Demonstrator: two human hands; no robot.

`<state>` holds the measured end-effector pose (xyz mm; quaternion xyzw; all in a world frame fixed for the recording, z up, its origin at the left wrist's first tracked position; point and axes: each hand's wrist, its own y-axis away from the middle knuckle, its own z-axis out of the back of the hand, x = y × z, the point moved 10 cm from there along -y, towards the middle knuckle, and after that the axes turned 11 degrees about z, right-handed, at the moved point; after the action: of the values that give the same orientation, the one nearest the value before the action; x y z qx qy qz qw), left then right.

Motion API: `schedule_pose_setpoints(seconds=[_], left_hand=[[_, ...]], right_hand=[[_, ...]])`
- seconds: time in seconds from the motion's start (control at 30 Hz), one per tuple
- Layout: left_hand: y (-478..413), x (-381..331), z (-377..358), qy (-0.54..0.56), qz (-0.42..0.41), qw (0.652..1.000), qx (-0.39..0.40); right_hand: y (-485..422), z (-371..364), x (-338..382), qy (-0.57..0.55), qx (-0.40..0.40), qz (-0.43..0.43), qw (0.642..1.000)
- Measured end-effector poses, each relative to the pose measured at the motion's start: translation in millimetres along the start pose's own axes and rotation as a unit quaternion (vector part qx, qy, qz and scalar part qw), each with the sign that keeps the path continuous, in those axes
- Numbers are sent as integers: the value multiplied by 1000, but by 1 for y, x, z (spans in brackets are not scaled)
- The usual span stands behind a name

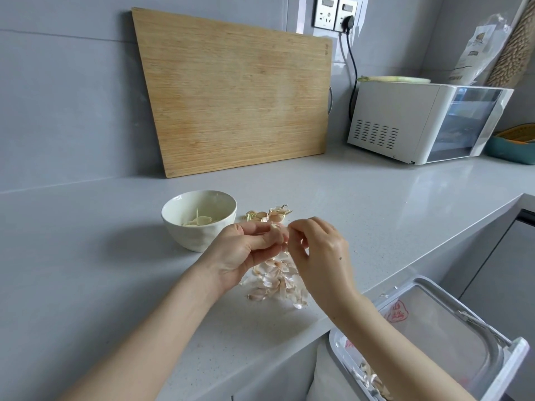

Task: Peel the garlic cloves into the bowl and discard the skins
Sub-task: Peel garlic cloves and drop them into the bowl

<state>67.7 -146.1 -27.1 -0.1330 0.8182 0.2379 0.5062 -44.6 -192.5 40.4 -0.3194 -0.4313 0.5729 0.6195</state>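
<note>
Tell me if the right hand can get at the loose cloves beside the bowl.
Probably yes: the loose cloves lie uncovered just beyond the right hand, nothing between; it must first release the held clove.

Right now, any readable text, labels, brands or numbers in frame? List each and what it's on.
Nothing can be read; three markings show, all illegible.
Cutting board: small dark mark near its top right corner, too small to read.
Bin liner: red printed stamps, blurred.
Packet above the microwave: dark print, blurred.
</note>
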Motion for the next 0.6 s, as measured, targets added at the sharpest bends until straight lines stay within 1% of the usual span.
schedule_pose_setpoints(seconds=[0.13,0.23,0.37,0.43,0.53,0.6], left_hand=[[2,4,-8,-77,19,997,14],[1,3,-8,-86,25,996,13],[2,-1,-4,-113,2,994,-3],[2,-3,0,-111,-14,994,-18],[-1,-4,6,-72,-19,996,-41],[-1,-5,10,-71,-26,996,-57]], right_hand=[[-5,8,-13,27,-2,-24,999],[-7,10,-21,39,9,-33,999],[-1,11,-32,50,31,-62,996],[5,9,-37,41,44,-93,994],[14,4,-44,26,75,-143,986],[17,2,-43,15,89,-153,984]])
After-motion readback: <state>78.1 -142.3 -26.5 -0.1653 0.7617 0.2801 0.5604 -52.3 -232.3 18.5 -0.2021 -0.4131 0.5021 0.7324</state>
